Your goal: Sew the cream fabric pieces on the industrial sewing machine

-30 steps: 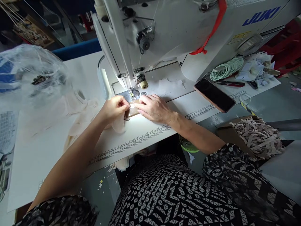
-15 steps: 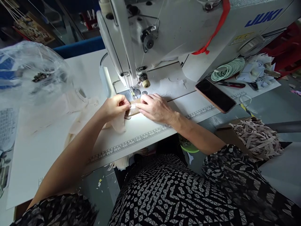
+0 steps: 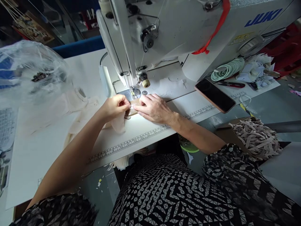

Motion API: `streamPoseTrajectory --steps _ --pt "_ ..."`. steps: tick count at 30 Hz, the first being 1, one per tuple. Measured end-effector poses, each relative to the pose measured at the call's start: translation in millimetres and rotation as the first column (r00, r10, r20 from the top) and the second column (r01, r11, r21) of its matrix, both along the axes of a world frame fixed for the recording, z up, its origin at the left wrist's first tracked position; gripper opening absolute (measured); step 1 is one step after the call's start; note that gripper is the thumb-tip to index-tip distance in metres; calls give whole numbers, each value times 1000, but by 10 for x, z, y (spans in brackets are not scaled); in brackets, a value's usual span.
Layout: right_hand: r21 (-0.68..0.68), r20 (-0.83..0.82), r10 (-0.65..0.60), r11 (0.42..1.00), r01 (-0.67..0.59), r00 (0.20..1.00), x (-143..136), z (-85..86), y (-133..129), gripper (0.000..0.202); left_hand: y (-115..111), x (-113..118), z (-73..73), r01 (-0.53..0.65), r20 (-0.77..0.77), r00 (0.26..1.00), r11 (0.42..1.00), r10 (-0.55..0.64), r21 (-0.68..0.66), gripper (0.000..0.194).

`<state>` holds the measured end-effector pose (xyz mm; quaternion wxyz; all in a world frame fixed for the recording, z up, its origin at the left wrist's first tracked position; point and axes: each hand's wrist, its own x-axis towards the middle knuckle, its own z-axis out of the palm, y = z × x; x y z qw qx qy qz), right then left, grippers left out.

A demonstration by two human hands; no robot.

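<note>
Pale, sheer fabric (image 3: 118, 124) hangs from my left hand (image 3: 113, 107), whose thumb and finger are pinched together at its edge. A small white label (image 3: 132, 106) lies between my fingertips, just in front of the needle and presser foot (image 3: 134, 92) of the sewing machine (image 3: 171, 28). My right hand (image 3: 154, 109) is closed in, its fingertips on the label's right end and partly covering it. Under the fingers is a brown plate (image 3: 134, 113) at the front of the metal needle plate.
A phone (image 3: 215, 95) lies right on the sewing table (image 3: 145, 130), near a green coil (image 3: 228, 69), snips (image 3: 231, 84) and scraps (image 3: 256, 72). Plastic wrapping (image 3: 35, 69) and more pale fabric (image 3: 72, 100) spread left. A box of fabric strips (image 3: 258, 138) stands lower right.
My right hand has shifted slightly left, its fingertips now covering part of the white label. My left hand keeps its pinch in nearly the same place.
</note>
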<state>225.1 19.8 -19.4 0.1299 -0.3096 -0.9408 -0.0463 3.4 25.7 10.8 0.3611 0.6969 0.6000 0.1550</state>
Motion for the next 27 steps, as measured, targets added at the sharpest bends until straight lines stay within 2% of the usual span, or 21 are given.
streamPoseTrajectory --steps 3,5,6,8,11,13,19,24,27 --pt "63 29 35 997 -37 999 -17 -5 -2 39 19 -30 -26 58 -61 997 997 -55 46 15" --pt "118 48 52 991 -57 998 -25 -11 4 39 -10 -44 -39 107 -176 982 977 -74 183 12" --pt "140 53 57 988 -64 997 -27 -15 9 38 -43 -47 -45 154 -248 965 948 -84 277 11" --pt "161 57 62 984 -70 996 -27 -18 20 35 -144 -41 -65 300 -379 916 849 -129 436 18" --pt "154 72 71 985 -81 995 -26 -10 32 33 -325 -25 -141 488 -473 849 692 -235 532 35" --pt "139 79 72 987 -83 994 -28 2 28 34 -418 -26 -216 516 -477 840 652 -258 556 39" --pt "74 56 64 995 -68 996 -17 15 36 36 -504 -34 -366 514 -485 838 658 -250 550 41" --pt "10 -85 -97 995 98 992 67 -2 192 31 -440 89 -423 444 -492 859 682 -141 581 44" --pt "-6 -121 -147 989 147 982 118 -21 278 32 -341 173 -460 398 -494 866 702 -75 591 43"
